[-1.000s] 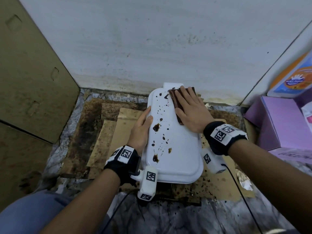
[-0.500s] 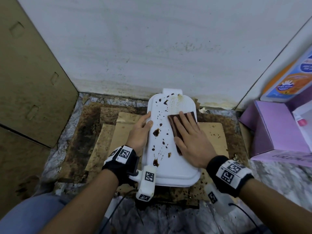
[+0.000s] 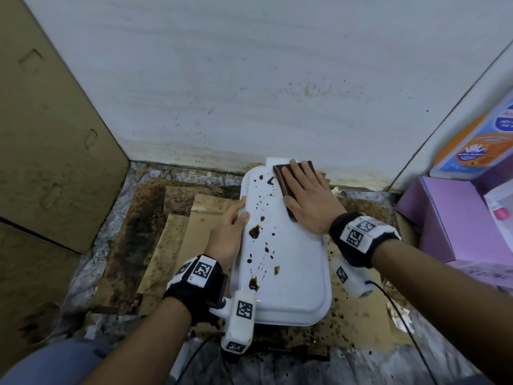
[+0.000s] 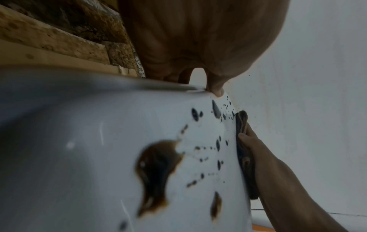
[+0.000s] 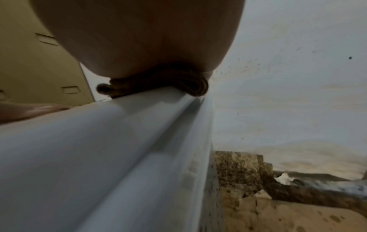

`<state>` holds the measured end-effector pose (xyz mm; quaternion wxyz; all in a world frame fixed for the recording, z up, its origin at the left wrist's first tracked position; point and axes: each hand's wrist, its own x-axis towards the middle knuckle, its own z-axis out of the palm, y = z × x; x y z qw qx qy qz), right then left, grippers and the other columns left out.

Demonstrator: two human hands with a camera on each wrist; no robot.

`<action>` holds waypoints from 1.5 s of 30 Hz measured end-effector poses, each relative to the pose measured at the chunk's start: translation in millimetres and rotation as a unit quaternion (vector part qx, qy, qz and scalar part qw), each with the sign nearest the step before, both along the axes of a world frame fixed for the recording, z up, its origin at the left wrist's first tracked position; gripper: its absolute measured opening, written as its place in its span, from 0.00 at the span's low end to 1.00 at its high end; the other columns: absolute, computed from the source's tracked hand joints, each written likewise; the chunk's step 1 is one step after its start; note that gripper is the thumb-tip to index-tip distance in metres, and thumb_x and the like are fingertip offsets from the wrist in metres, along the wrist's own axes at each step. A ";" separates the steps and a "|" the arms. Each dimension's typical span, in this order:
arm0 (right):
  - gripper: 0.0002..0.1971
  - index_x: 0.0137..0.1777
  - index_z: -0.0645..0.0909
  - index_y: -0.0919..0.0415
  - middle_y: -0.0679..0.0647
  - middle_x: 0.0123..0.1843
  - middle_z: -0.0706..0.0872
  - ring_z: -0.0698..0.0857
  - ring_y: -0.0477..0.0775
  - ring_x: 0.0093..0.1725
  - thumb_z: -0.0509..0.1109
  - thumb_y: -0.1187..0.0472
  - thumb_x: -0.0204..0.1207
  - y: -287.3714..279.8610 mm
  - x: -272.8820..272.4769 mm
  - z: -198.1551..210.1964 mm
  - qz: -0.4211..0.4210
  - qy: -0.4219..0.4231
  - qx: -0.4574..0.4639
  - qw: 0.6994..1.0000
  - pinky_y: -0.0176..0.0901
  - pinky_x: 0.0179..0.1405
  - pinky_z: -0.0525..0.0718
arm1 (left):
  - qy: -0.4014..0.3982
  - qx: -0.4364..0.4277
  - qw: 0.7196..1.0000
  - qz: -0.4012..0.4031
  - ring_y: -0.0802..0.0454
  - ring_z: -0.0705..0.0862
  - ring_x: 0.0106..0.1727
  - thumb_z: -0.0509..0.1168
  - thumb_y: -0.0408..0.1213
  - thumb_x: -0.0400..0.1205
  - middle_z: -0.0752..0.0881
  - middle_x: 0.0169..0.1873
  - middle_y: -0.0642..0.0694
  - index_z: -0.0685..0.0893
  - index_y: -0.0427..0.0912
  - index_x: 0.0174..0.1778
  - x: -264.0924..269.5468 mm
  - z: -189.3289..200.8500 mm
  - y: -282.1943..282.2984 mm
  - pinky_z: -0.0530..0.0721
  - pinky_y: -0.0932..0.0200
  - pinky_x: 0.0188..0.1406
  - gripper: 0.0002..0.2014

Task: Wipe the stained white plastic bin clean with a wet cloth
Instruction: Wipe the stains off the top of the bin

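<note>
The white plastic bin lies on stained cardboard, its broad face up and spattered with dark brown drops and blotches along its left half. A folded brown cloth lies on the bin's far right part, near the wall. My right hand lies flat on the cloth with straight fingers, pressing it down; in the right wrist view the cloth shows bunched under the palm. My left hand rests against the bin's left edge, fingers along the side and thumb on top.
Stained cardboard sheets cover the floor under and around the bin. A white wall stands just behind it. A tall cardboard panel closes the left side. A purple box and an orange-blue package sit at the right.
My right hand has slid the cloth from the bin's middle back up to its far end by the wall. The left hand has stayed on the bin's left edge.
</note>
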<state>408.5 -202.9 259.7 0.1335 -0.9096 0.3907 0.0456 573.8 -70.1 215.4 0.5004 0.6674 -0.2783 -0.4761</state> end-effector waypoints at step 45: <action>0.32 0.85 0.38 0.49 0.47 0.87 0.36 0.36 0.50 0.85 0.48 0.49 0.85 -26.4 33.2 10.7 0.017 0.033 -0.011 0.999 0.57 0.82 0.38 | 0.028 0.008 1.000 -0.009 0.49 0.85 0.63 0.60 0.42 0.88 0.85 0.66 0.47 0.75 0.54 0.77 1.6 8.6 2.1 0.83 0.43 0.67 0.20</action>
